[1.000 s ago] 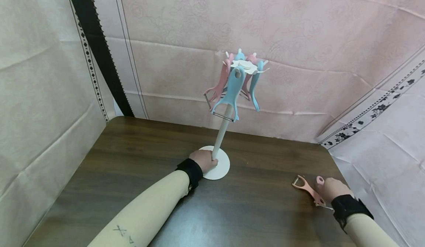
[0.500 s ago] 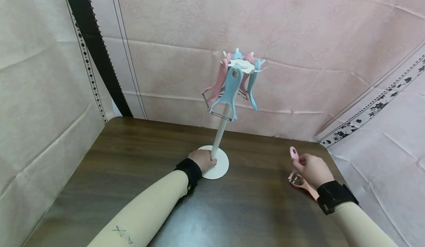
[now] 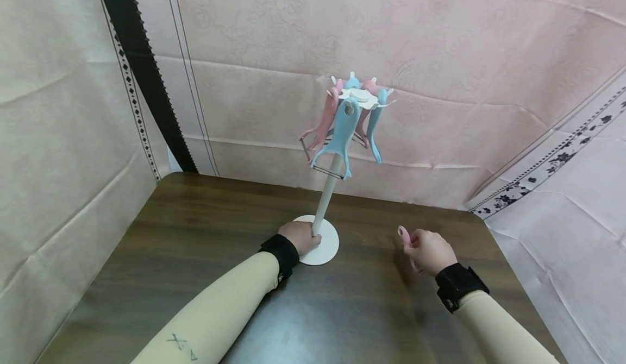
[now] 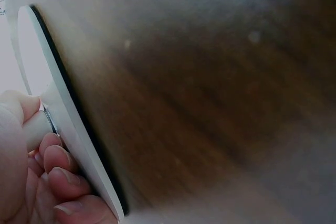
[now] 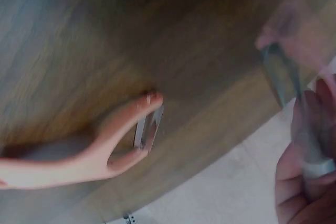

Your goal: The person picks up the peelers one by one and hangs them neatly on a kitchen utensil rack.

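A white stand (image 3: pixel 324 204) with a round base rises from the table. Pink peelers (image 3: pixel 329 113) and blue peelers (image 3: pixel 344 127) hang from the hooks round its top. My left hand (image 3: pixel 299 236) grips the pole low down, thumb and fingers curled about it just above the base (image 4: pixel 73 114). Right of the stand, my right hand (image 3: pixel 430 252) pinches a pink peeler (image 3: pixel 404 234), handle end up; its blade end is blurred in the right wrist view. A salmon peeler (image 5: pixel 63 171) lies on the table there, hidden under my right forearm in the head view.
The dark wooden table (image 3: pixel 205 228) has a pale patterned cloth (image 3: pixel 254 114) hanging behind it and more cloth at both sides. The table's right edge runs close to my right arm.
My right hand has picked up the pink peeler from beside the salmon one and carried it leftward, nearer the stand. My left hand has kept its grip on the pole.
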Demonstrator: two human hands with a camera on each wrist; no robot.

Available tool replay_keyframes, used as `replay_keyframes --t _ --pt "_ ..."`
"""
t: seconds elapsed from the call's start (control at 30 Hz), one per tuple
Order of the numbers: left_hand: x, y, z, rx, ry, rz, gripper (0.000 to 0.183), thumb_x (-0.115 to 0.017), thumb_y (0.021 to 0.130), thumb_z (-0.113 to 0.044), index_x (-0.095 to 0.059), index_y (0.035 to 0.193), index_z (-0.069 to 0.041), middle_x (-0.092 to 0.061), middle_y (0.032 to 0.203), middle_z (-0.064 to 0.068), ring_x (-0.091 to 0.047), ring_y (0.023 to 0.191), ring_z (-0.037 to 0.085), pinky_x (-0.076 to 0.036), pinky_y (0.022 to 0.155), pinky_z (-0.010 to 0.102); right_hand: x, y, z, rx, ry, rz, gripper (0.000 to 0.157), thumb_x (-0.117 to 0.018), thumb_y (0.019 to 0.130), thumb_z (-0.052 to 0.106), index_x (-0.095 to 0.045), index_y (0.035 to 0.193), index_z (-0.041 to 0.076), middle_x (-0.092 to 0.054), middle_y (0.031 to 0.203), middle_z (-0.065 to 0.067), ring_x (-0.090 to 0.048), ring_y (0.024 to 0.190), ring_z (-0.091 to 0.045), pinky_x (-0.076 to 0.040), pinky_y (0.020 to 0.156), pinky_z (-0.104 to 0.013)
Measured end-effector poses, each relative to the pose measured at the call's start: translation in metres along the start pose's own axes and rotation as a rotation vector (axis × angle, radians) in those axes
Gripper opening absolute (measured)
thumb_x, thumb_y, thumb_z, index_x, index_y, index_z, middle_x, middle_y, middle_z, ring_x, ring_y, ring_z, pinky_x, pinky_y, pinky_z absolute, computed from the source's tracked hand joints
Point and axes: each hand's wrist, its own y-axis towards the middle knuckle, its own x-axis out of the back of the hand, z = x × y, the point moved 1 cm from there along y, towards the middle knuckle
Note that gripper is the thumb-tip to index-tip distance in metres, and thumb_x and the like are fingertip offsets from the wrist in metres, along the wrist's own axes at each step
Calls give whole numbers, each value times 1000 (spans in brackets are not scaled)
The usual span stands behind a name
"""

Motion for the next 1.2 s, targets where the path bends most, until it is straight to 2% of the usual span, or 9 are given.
replay_keyframes --t 0.1,0.2,0.37,0.5,0.6,0.73,1.0,1.2 --pt "2 -2 -2 -10 -1 -2 27 -59 92 -36 -71 99 -13 -63 72 -3 -56 66 15 -46 63 34 -6 2 -2 5 -24 22 17 -67 88 24 -70 83 8 -67 74 0 -62 65 -16 -50 59 -41" --pt "4 -3 -2 -19 -5 -8 26 -59 92 -35 -70 97 -12 -62 70 -3 -55 64 16 -46 62 34 -8 2 -2 20 -48 -4 18 -67 89 25 -69 81 8 -68 74 -2 -62 64 -18 -50 57 -42" --pt "4 -2 -1 -18 -8 -17 25 -59 92 -35 -70 95 -13 -60 68 -3 -55 63 16 -45 61 34 0 0 1 36 -66 -62 17 -68 88 22 -67 79 8 -68 73 -2 -63 64 -20 -48 56 -43" --pt "2 0 1 -13 0 -17 25 -59 92 -37 -70 95 -14 -62 70 -4 -56 65 15 -45 62 34 9 -3 8 35 -42 -82 20 -64 92 24 -67 80 8 -67 72 -1 -62 64 -19 -48 57 -43" --pt "0 1 2 -13 -1 -15 26 -59 92 -37 -71 96 -15 -63 71 -4 -57 66 15 -46 62 35 19 -6 17 37 -11 -128 20 -65 92 23 -67 85 5 -66 71 -2 -62 64 -19 -48 59 -44" --pt "0 0 2 -10 -7 -11 26 -59 92 -37 -71 96 -14 -63 71 -4 -56 65 15 -46 62 35 35 -7 33 82 35 -222 15 -66 91 17 -67 91 2 -68 75 -5 -62 65 -19 -49 62 -44" --pt "2 -2 -2 -1 -15 -4 25 -60 92 -35 -71 97 -13 -63 71 -3 -57 66 16 -46 64 36 76 -6 67 153 119 -377 13 -63 94 18 -67 95 5 -68 73 -3 -61 65 -18 -45 62 -38" --pt "2 -2 -2 4 -19 -4 25 -60 91 -36 -71 96 -14 -64 74 -2 -57 68 17 -47 64 37 106 -6 92 191 139 -481 13 -63 93 14 -65 101 3 -69 78 -6 -60 66 -17 -42 60 -27"
